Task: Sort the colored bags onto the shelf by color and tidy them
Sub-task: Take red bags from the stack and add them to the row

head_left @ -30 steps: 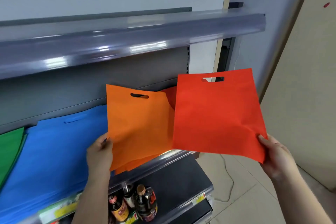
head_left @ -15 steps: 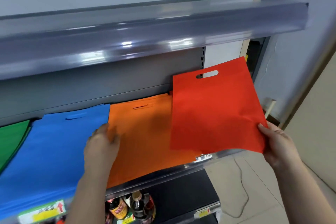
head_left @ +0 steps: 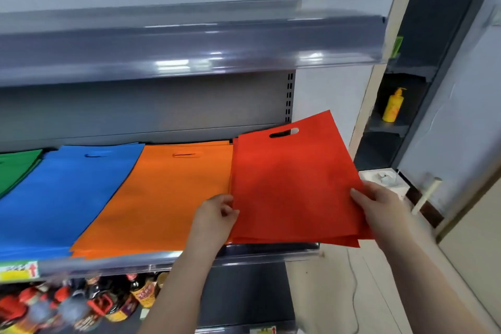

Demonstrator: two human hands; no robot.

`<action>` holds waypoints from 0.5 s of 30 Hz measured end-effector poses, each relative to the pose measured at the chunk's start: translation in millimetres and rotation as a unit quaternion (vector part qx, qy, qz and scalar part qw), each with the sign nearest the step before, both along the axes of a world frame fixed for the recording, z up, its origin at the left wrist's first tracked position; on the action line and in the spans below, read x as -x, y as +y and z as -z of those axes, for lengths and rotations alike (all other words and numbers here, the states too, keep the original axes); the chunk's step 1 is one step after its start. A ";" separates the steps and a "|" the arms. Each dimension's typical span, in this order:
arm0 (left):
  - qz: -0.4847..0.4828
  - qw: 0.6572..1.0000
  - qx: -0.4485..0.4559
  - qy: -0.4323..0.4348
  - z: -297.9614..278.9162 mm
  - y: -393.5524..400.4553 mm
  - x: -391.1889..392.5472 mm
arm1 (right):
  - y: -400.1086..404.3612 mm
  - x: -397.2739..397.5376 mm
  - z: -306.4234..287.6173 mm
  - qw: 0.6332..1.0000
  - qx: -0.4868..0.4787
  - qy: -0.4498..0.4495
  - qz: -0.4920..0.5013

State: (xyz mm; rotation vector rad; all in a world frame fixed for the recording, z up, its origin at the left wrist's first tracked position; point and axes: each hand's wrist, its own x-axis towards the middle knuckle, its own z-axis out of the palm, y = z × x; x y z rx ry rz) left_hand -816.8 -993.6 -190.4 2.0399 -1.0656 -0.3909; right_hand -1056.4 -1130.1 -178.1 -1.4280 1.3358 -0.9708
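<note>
Now both hands are on the flat red fabric bag with the cut-out handle (head_left: 292, 184): the right hand (head_left: 379, 205) has its grip pinched on the right edge, thumb on top, and the left hand (head_left: 217, 215) has its grip curled on the left edge. Under that grip lie more red bags, at the right end of the grey metal shelf (head_left: 244, 252). Left of the left hand's grip sit the orange fabric bags (head_left: 162, 198), then the blue fabric bags (head_left: 62, 192), then the green fabric bags (head_left: 16, 168).
</note>
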 end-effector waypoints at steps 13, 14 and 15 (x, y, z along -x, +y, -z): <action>-0.034 0.958 -0.068 -0.276 -0.6 18.0 22.9 | -15.9 -14.8 -2.9 0.878 0.218 0.406 -0.130; -0.036 0.951 -0.072 -0.297 -3.9 25.3 19.0 | -12.4 -25.0 -7.7 0.875 0.240 0.391 -0.156; -0.043 0.942 -0.081 -0.323 -9.1 32.9 14.8 | -7.5 -37.4 -12.8 0.868 0.263 0.379 -0.184</action>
